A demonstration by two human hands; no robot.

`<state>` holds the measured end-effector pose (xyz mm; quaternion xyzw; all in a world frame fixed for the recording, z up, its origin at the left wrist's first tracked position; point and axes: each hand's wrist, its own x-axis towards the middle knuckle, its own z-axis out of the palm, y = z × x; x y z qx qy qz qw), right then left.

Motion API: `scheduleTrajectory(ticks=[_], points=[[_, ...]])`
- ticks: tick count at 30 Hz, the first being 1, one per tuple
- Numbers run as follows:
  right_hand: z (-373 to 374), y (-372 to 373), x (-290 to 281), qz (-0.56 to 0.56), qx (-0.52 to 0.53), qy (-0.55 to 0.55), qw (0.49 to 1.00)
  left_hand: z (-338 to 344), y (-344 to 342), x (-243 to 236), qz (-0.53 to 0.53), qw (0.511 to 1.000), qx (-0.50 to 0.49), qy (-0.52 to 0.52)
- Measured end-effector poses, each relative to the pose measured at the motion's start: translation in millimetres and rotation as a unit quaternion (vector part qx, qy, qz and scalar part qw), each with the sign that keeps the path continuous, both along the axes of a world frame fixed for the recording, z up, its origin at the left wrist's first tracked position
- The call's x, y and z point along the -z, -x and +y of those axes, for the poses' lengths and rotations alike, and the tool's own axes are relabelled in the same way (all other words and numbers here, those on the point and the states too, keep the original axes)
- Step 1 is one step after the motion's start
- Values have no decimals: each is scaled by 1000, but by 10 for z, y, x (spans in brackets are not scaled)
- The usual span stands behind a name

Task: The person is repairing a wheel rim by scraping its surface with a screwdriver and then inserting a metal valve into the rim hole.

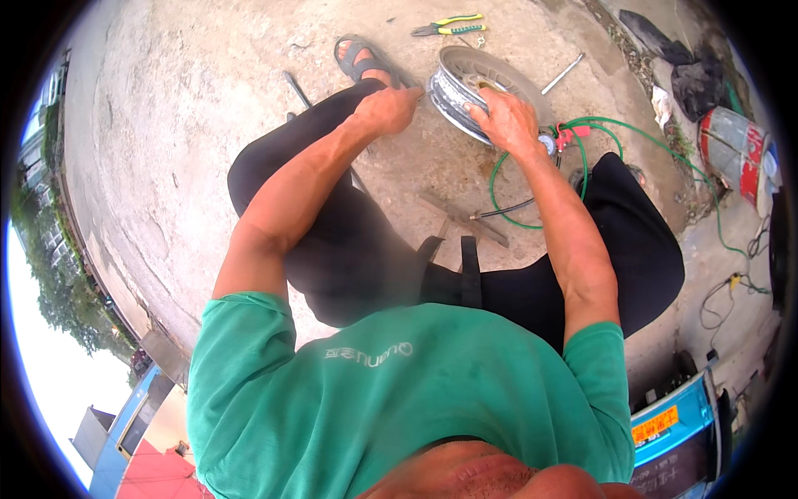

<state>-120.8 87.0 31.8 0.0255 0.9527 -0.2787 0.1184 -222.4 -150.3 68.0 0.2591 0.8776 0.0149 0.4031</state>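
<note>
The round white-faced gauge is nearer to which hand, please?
The right hand, on the grey metal wheel, is just left of the gauge; the left hand is left of the wheel.

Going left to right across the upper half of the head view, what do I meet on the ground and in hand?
Dark bar, left hand, wheel rim, silver rod, red-and-grey drum.

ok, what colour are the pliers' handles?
The handles are yellow and green; best seen in the head view, near the top edge.
</note>
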Motion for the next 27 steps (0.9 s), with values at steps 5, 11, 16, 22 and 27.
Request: scheduleTrajectory(ticks=[5, 11, 16, 22, 27], points=[[-35, 28, -78, -27, -27, -27, 999, 3, 71, 188, -12, 999, 40, 28], [-141, -37, -98, -29, -58, -37, 997, 70, -590, -129, -85, 989, 122, -12], [83, 112, -154, -64, 39, 22, 997, 159, -1073, -258, -132, 976, 151, -79], [-10, 25, -90, -32, -12, 18, 999, -323, 145, 157, 52, 992, 72, -90], [85, 45, -186, -51, -28, 20, 998, -118, 69, 155, -27, 998, 40, -37]])
